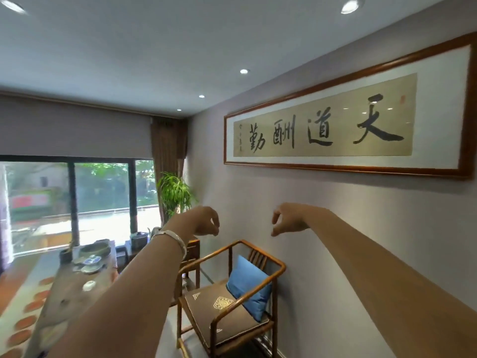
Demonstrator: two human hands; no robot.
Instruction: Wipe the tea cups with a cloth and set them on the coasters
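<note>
Both my hands hold nothing. My left hand (206,220) and right hand (286,219) are stretched out at arm's length in front of the wall (335,215), fingers loosely curled downward, the two hands apart from each other and touching no object. A bracelet (171,240) circles my left wrist.

The task's things lie well away, at lower left — a long tea table (62,301) carrying a small white cup (89,285) standing alone near mid-table, with a cluster of blue-and-white teaware (91,262) and a dark bowl (94,249) at the far end. A row of round reddish coasters (25,321) runs along the table's left edge; none that I can see bears a cup. I cannot make out a cloth.

Below my hands stands a wooden chair (227,301) with a blue cushion (247,288). A framed calligraphy (335,125) hangs on the wall above — a plant (175,192) stands by the window (103,197).
</note>
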